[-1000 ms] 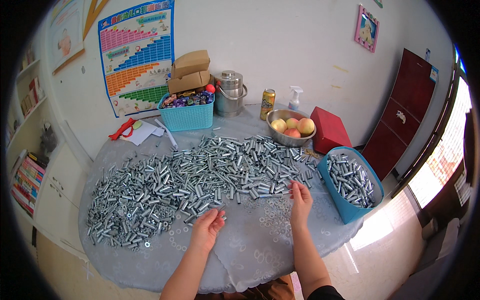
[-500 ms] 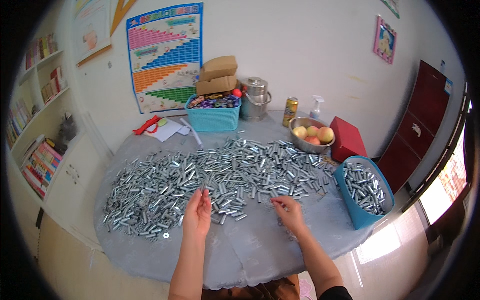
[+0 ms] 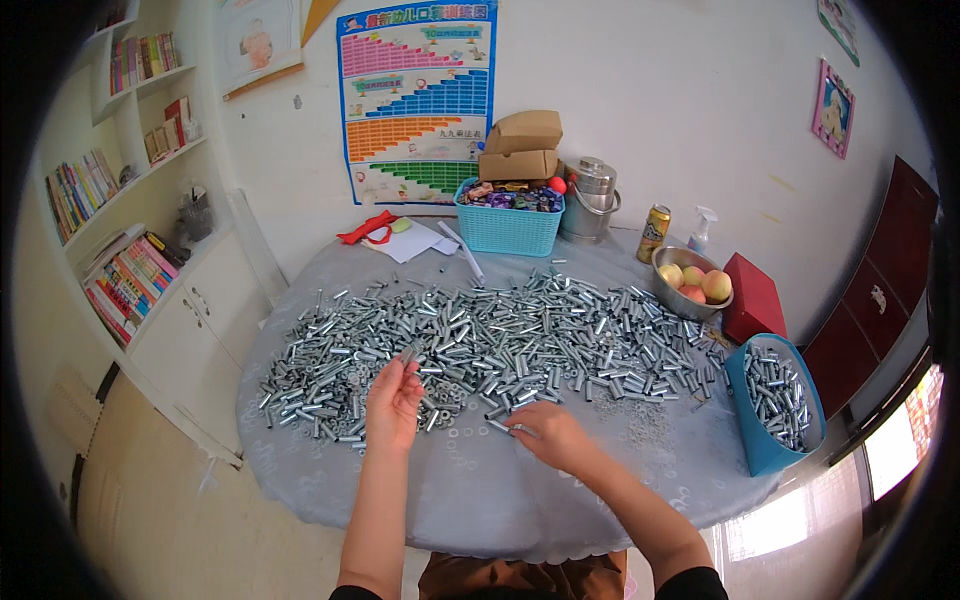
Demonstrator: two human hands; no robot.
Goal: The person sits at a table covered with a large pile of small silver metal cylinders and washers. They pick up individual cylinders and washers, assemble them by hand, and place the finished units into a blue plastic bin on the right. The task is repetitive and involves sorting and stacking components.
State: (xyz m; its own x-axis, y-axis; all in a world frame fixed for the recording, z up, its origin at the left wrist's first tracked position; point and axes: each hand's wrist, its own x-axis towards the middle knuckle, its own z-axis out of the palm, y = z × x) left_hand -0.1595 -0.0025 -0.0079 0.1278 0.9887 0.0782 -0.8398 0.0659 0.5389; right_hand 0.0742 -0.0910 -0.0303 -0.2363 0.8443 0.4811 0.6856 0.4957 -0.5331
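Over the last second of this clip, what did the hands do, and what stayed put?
The left hand lifted off the table with a small metal piece pinched in its fingertips. The right hand drew back left onto pieces at the pile's near edge. The heap of silver metal sleeves and blue bin stayed put.

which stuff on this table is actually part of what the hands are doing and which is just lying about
In use: left hand, right hand, metal sleeves, washers, blue bin.
Lying about: teal basket, fruit bowl, drink can, spray bottle, red box.
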